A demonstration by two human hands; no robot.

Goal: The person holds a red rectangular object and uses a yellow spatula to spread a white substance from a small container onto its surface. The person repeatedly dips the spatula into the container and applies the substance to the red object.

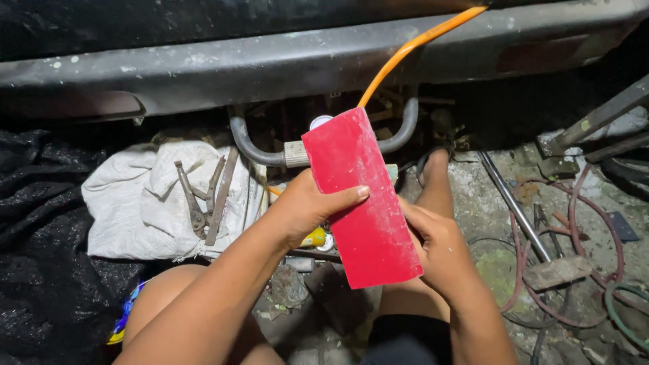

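Both forearms come up from the bottom edge, and between them the person's bare knees show. At the centre, the left hand grasps a red rectangular sheet by its left edge, with the thumb lying across the red face. The right hand holds the same sheet from the right edge, its fingers behind the sheet, so both hands are closed on it. The sheet stands tilted, its top corner toward 12 o'clock, and it looks dusty.

At 12 o'clock an orange hose runs up across a grey bumper. A bent grey pipe hangs below the bumper. At 9 o'clock a white cloth carries rusty pliers. At 3 o'clock a metal rod and reddish wire loops lie on the dirty ground.
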